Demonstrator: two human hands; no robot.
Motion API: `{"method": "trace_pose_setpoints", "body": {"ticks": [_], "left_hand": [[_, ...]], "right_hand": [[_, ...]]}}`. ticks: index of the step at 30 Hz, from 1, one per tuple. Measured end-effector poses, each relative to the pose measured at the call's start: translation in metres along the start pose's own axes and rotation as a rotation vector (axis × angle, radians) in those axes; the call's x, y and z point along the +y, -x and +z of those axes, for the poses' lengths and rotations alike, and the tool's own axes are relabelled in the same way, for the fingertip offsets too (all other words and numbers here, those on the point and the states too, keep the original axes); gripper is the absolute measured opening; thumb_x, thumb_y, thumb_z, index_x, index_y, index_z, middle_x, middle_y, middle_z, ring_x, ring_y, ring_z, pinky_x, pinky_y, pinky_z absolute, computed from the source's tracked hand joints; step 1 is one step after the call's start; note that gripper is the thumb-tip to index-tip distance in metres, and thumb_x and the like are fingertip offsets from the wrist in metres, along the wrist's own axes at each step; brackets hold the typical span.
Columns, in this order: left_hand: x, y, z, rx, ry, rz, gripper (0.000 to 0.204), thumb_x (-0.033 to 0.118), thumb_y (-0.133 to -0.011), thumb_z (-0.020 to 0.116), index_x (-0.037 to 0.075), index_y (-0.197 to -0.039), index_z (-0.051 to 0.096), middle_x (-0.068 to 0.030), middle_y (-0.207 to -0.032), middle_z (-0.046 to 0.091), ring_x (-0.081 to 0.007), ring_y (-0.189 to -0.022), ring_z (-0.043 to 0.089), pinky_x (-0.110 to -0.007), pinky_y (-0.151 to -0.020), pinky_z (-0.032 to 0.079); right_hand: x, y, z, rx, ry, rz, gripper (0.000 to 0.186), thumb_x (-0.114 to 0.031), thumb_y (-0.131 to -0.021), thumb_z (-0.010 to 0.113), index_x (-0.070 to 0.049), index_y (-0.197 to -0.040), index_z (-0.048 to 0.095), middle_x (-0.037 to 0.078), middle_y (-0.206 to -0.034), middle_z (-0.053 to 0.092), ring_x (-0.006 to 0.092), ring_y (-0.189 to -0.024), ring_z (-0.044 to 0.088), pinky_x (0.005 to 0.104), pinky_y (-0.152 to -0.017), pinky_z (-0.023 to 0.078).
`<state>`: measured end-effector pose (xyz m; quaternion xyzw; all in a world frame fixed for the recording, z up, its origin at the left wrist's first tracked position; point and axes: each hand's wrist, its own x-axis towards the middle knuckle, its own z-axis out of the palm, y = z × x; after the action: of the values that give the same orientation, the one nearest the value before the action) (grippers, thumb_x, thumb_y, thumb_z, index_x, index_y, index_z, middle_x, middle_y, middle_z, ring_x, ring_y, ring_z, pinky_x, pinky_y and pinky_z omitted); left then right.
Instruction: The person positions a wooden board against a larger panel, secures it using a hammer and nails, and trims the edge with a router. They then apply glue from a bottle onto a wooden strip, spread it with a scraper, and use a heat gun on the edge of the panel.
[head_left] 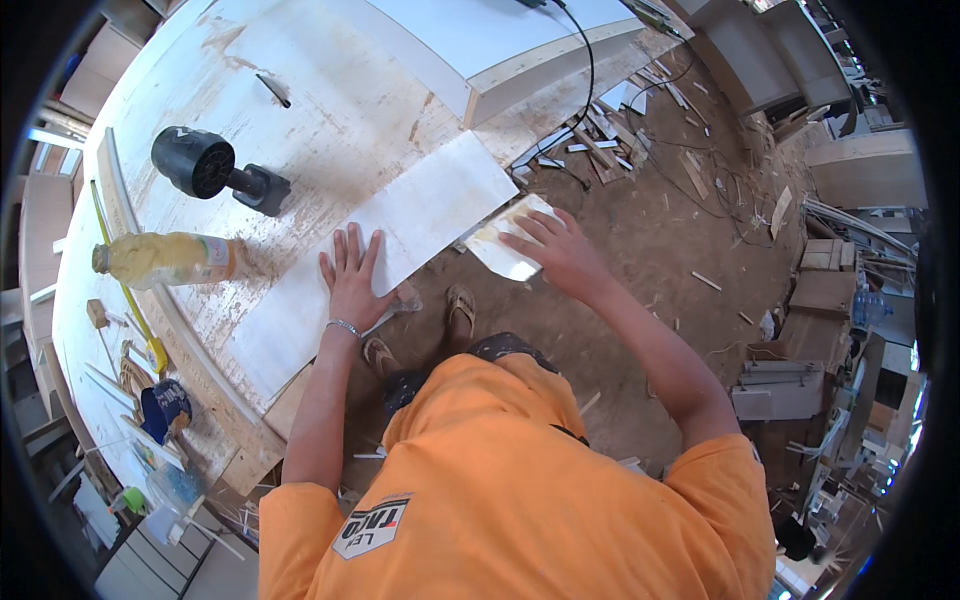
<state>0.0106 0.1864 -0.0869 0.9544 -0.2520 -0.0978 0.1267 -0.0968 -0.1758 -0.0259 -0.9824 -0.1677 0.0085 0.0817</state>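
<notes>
Left hand [352, 283]: lay palm down, fingers spread, on a long white rectangular board [430, 210]. The board ran diagonally under it, along the worktable's near edge, extending beyond the hand at both ends.

Right hand [560, 255]: fingers extended and slightly parted over a small off-white, yellow-stained flat piece [497, 238]. Thumb hidden; whether it pinched the piece from below could not be told. The piece lay under the fingertips and out to their left, just beside the white board's right-hand edge.

Farther out, on the pale, scuffed worktable [330, 80]: a clear plastic bottle with yellowish contents [165, 258], left of the left hand; a black tool with a broad round end [195, 163], beyond the bottle. Wood offcuts [605, 150] littered the brown floor [620, 235] beyond the right hand.
</notes>
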Motion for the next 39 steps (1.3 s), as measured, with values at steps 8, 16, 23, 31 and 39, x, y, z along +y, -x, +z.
{"method": "trace_pose_setpoints", "body": {"ticks": [8, 16, 23, 31, 39], "left_hand": [[0.002, -0.002, -0.005, -0.037, 0.011, 0.002, 0.109, 0.043, -0.073, 0.085, 0.027, -0.163, 0.026, -0.0116, -0.172, 0.01, -0.0353, -0.159, 0.003, -0.061, -0.124, 0.001], [0.003, -0.003, -0.009, -0.055, -0.026, 0.007, 0.111, 0.045, -0.073, 0.085, 0.027, -0.164, 0.024, -0.0133, -0.172, 0.009, -0.0354, -0.159, 0.002, -0.061, -0.124, 0.0], [0.007, -0.001, 0.006, -0.02, -0.008, -0.015, 0.109, 0.04, -0.074, 0.085, 0.025, -0.164, 0.025, -0.0134, -0.172, 0.012, -0.0364, -0.159, 0.004, -0.06, -0.124, 0.001], [0.011, 0.007, 0.006, 0.0, 0.064, -0.009, 0.114, 0.034, -0.071, 0.087, 0.012, -0.163, 0.023, -0.0115, -0.171, 0.016, -0.0347, -0.158, 0.009, -0.059, -0.125, 0.004], [-0.001, 0.006, -0.013, -0.097, 0.076, 0.024, 0.117, 0.041, -0.073, 0.087, 0.012, -0.163, 0.019, -0.0094, -0.172, 0.014, -0.0308, -0.159, 0.009, -0.056, -0.125, 0.008]], "right_hand": [[-0.034, -0.03, 0.049, 0.054, 0.079, 0.013, 0.055, -0.008, -0.093, 0.053, -0.026, -0.145, 0.054, 0.014, -0.142, 0.058, 0.0329, -0.139, 0.048, 0.06, -0.117, 0.03], [-0.027, -0.045, 0.044, 0.034, 0.029, 0.026, 0.062, -0.003, -0.087, 0.06, -0.027, -0.143, 0.056, 0.011, -0.143, 0.057, 0.0319, -0.139, 0.047, 0.0593, -0.118, 0.029], [-0.036, -0.015, 0.022, 0.012, 0.07, -0.07, 0.043, -0.017, -0.098, 0.049, -0.025, -0.139, 0.061, 0.013, -0.14, 0.06, 0.0315, -0.135, 0.053, 0.062, -0.116, 0.03], [-0.082, -0.046, 0.05, 0.061, 0.039, -0.004, 0.065, -0.004, -0.087, 0.059, -0.026, -0.148, 0.051, 0.014, -0.145, 0.054, 0.0355, -0.139, 0.046, 0.0606, -0.117, 0.03], [-0.079, -0.067, 0.047, 0.068, 0.049, -0.057, 0.05, -0.012, -0.09, 0.058, -0.022, -0.139, 0.059, 0.014, -0.137, 0.061, 0.0353, -0.132, 0.054, 0.061, -0.114, 0.033]]}}
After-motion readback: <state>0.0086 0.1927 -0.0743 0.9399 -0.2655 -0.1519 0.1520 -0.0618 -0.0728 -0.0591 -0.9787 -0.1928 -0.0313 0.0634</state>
